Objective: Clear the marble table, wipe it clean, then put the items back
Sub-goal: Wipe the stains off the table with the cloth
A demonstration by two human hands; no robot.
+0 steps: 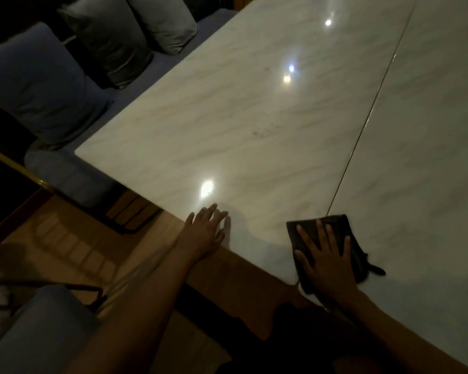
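Nearest, at the near edge of the table (254, 125): right hand (326, 261) laid flat on a dark cloth (335, 233), fingers (322, 233) straight and spread, pressing down rather than clenched or pinching. Cloth folded, lying under the palm and poking out past the fingertips and to the right of them, with one corner hanging just over the edge by the wrist. Straddles the thin seam (362, 141) that runs away from the fingertips across the marble.

Left of that, well apart: left hand (206, 230) resting on the same edge, fingers relaxed and extended, holding nothing, probably bracing.

Judged on handling: cloth soft, limp and light, likely to bunch or slide out if pushed by one corner. Best driven as now, with a flat palm over the middle of the fold and fingers spread to keep it from rolling. Polished marble looks slick and hard, so little drag expected; a firm press needed to lift marks. Hanging corner worth drawing back onto the slab.

Beyond the fingertips: bare glossy surface with bright light reflections and faint dark smudges (260, 132) toward the middle, apparently not yet wiped. No removed items in view.

Farthest, beyond and left of the left fingers: a bench seat with blue and grey cushions (38, 82).
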